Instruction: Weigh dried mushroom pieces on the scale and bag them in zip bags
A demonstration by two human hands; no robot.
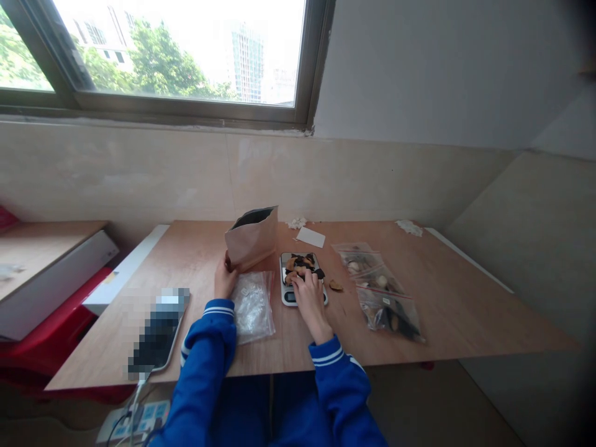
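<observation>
An open brown paper pouch (pixel 252 239) with a dark inside stands on the table, and my left hand (pixel 225 279) is closed on its lower left corner. To the right, a small white kitchen scale (pixel 291 298) carries a pile of dark and tan dried pieces (pixel 302 263). My right hand (pixel 308 294) is over the front of the pile, its fingers closed on some of the pieces. A clear zip bag with a red seal (pixel 254 305) lies flat between my hands. One loose tan piece (pixel 336 285) rests just right of the scale.
Zip bags with dried contents (pixel 388 310) overlap at the right. A white card (pixel 311 237) and white scraps (pixel 297 222) lie behind the scale. A tablet-like device (pixel 161 335) with a cable is at the left, above a power strip (pixel 151 413).
</observation>
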